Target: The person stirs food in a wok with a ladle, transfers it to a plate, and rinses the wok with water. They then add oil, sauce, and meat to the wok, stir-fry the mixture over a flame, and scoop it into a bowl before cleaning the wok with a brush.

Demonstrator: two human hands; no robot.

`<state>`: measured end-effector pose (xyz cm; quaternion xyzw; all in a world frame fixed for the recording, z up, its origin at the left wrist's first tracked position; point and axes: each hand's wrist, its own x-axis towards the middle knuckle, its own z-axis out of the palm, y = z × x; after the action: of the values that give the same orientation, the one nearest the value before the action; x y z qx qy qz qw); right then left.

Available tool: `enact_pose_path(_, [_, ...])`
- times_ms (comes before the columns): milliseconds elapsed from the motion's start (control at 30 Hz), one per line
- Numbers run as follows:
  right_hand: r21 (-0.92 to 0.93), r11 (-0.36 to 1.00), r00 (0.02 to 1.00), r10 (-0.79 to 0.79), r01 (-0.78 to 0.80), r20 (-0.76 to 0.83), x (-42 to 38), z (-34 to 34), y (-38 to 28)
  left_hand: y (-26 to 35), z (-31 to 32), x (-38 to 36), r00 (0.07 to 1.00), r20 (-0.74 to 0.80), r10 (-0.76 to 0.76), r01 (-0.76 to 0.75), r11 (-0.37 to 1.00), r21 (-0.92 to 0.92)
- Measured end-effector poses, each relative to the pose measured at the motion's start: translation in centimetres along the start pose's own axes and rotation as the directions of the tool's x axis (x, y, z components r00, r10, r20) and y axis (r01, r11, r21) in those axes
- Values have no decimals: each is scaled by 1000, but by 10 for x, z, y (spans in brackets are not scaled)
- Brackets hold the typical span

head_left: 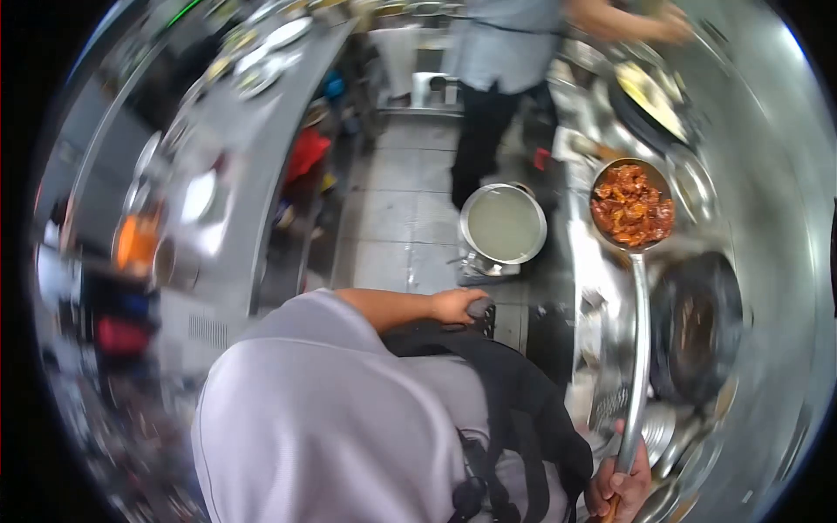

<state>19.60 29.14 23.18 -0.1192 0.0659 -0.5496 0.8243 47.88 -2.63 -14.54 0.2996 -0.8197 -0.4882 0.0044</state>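
Note:
My right hand [623,479] is wrapped around the handle of a long metal ladle [640,340] at the lower right. The ladle's round bowl holds several glossy reddish-brown pieces of food [632,206] and hangs over the metal cooking counter. My left hand [458,307] is closed at a dark rounded handle [479,308] in front of my body. What that handle belongs to is mostly hidden by my apron. Just beyond the left hand stands a round metal pot [504,224] of cloudy pale liquid.
A black wok [696,327] sits right of the ladle. Farther back is a dark pan [649,105] with yellowish contents. Another person [510,52] stands ahead, an arm over the counter. A steel worktable [279,113] with plates runs along the left, beside the tiled floor [384,209].

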Motion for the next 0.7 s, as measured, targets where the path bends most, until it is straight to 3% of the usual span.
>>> enact_pose_path(33, [-340, 911, 917, 90, -233, -388, 28, 19, -5, 1, -4, -15, 996, -75, -44, 41, 999, -34])
enact_pose_path(100, [-418, 884, 860, -35, -211, -509, 111, 21, 14, 0, -21, -49, 978, -203, -42, 6, 985, -173])
enact_pose_path(133, [-340, 903, 897, 98, -262, -431, 144, 13, 16, -9, -33, -69, 963, -260, -76, 24, 980, -196])
enact_pose_path(267, [-305, 792, 844, 456, -529, -281, 301, 6, 65, -43, -84, -156, 820, -553, -149, -18, 958, -285])
enact_pose_path(433, [-435, 600, 708, 692, -672, -141, 454, 16, 165, -80, -146, -300, 383, -869, -313, 42, 946, -323])
enact_pose_path(467, [-471, 550, 676, 722, -690, -146, 480, 20, 187, -83, -155, -330, 303, -883, -357, -18, 925, -380])
enact_pose_path(500, [-474, 536, 662, 736, -698, -143, 503, 22, 210, -93, -159, -357, 184, -931, -316, 52, 949, -312])
enact_pose_path(533, [-548, 471, 637, 755, -692, -155, 524, 23, 234, -98, -162, -383, 147, -909, -391, 19, 920, -393])
enact_pose_path(567, [-617, 408, 618, 768, -673, -167, 544, 24, 256, -100, -162, -407, 62, -907, -416, 91, 908, -410])
enact_pose_path(700, [-724, 273, 563, 805, -634, -190, 607, 13, 334, -108, -153, -464, -66, -883, -465, 74, 880, -469])
